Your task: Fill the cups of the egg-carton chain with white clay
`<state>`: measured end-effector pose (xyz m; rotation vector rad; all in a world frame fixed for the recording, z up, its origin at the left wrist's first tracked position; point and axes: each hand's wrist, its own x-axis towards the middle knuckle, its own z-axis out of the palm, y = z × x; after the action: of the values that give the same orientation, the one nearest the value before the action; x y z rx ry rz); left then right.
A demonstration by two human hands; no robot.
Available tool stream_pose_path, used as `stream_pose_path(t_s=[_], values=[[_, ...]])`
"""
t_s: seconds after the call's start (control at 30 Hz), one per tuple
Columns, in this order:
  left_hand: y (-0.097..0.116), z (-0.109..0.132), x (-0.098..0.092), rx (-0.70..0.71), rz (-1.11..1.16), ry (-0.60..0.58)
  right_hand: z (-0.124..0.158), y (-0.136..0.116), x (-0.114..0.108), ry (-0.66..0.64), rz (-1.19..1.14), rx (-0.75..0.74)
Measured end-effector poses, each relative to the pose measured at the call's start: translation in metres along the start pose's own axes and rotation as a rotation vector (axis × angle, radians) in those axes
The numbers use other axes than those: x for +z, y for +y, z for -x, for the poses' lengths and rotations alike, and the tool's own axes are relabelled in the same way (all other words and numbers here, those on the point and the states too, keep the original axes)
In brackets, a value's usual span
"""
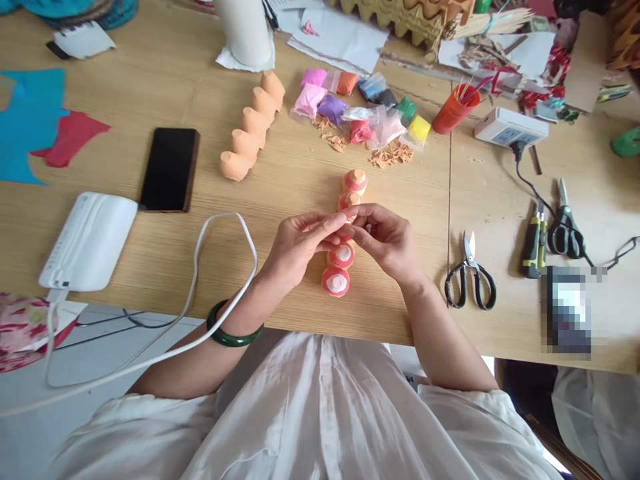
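Observation:
My left hand and my right hand meet over the table, fingertips pinched together on a small pale piece of clay that I can barely see. Under them runs a row of small pink-and-orange clay pieces, from near the table's front edge up to a cone-topped piece. A green bangle sits on my left wrist.
Peach clay shapes lie in a row at upper left of centre; bags of coloured clay behind. A black phone, white power bank with cable, scissors, more tools, a power strip and a red cup surround the hands.

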<state>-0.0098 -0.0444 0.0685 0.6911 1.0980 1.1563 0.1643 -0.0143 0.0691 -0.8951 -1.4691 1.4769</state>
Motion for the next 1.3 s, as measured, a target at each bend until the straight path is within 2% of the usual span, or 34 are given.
stream_pose_path(t_s=[0.2,0.5,0.67,0.9,1.13,1.3], values=[[-0.001,0.003,0.002,-0.039,0.028,-0.001,0.002,0.010,0.003,0.075,0.080,-0.109],[-0.002,0.001,-0.001,-0.010,-0.043,-0.006,0.004,0.011,0.004,0.121,0.236,-0.124],[-0.002,-0.001,-0.005,0.084,-0.203,-0.010,0.004,0.011,0.003,0.110,0.314,-0.126],[0.000,0.000,-0.009,0.091,-0.223,-0.110,0.003,0.009,0.003,0.121,0.279,-0.139],[0.007,0.001,-0.012,0.153,-0.343,-0.109,0.003,0.011,0.001,0.065,0.295,-0.125],[0.009,0.002,-0.014,0.170,-0.395,-0.099,0.004,0.014,0.001,0.075,0.259,-0.098]])
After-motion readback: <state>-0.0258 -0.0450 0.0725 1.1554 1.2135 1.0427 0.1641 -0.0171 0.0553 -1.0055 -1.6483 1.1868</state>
